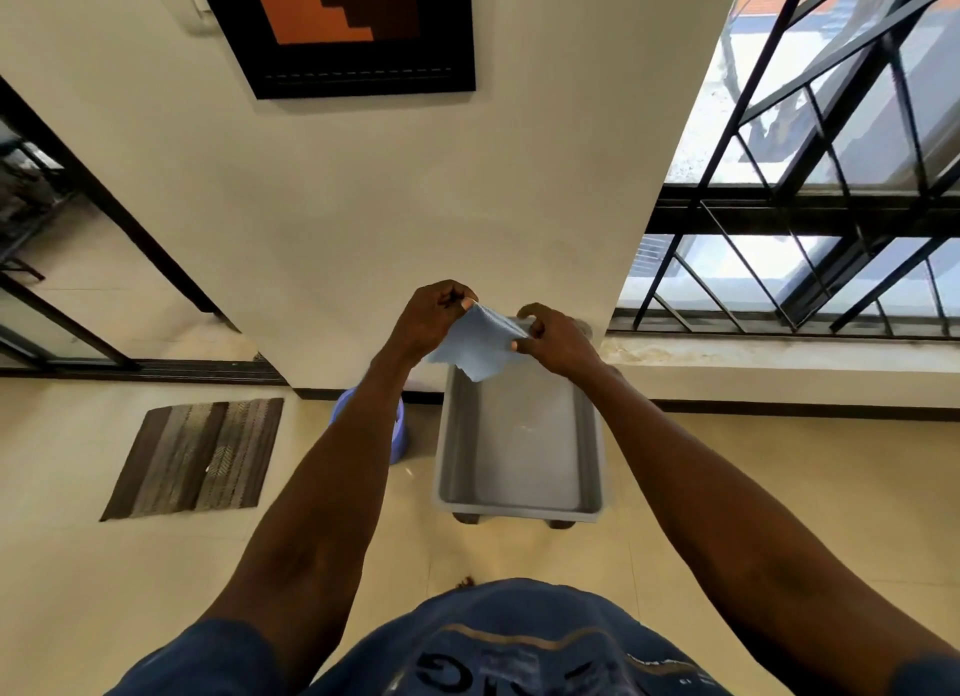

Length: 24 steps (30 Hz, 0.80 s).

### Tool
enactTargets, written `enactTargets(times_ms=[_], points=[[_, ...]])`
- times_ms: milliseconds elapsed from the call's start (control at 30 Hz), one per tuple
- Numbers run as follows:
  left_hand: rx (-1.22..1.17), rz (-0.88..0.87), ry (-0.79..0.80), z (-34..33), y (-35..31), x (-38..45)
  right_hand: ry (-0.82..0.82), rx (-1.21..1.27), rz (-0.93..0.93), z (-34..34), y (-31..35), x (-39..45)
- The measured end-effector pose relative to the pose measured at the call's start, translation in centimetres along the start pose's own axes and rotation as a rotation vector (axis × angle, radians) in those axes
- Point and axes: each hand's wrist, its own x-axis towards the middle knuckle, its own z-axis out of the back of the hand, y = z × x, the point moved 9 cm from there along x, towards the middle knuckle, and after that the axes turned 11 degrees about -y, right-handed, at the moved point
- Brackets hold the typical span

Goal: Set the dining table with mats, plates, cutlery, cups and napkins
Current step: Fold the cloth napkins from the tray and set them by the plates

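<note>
A light blue napkin (480, 343) hangs between both hands in mid air, above a grey plastic tub (519, 503). My left hand (434, 313) pinches its upper left corner. My right hand (558, 338) pinches its right edge. The cloth droops loosely between them, and its lower edge hangs over the tub's far end. The tub stands on the cream floor on small feet, and the visible part of its inside looks bare. No dining table, mats, plates, cutlery or cups are in view.
A blue plastic stool (397, 438) stands left of the tub, against the white wall (389, 202). A brown striped doormat (200, 459) lies on the floor at left. A barred window (805, 217) with a low ledge runs along the right. A sliding door frame (93, 186) is at far left.
</note>
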Motion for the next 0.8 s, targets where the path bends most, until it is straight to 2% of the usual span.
enactTargets(times_ms=[67,200,333,500,567,667,733,800], points=[[0.017,0.015,-0.051,0.8,0.7,0.3,-0.067,-0.027,0.028,0.8,0.3,0.5],[0.021,0.048,-0.176,1.8,1.4,0.4,-0.220,0.076,-0.004,3.0,0.9,1.6],[-0.022,0.019,-0.306,2.1,0.1,0.3,-0.348,0.410,-0.146,4.3,0.5,1.6],[-0.174,0.074,-0.324,1.6,0.3,0.4,-0.396,0.657,-0.177,5.0,-0.1,1.2],[-0.208,0.100,-0.333,1.2,0.0,0.4,-0.346,0.789,-0.299,4.1,-0.7,0.9],[-0.254,0.182,-0.332,0.8,0.4,0.2,-0.079,1.006,-0.427,1.1,-0.6,0.1],[-0.343,0.265,-0.306,0.5,1.0,0.1,0.066,0.985,-0.422,-0.2,-0.8,-0.5],[-0.473,0.384,-0.191,-0.4,1.5,-0.5,0.104,0.955,-0.424,-0.8,-1.4,-0.8]])
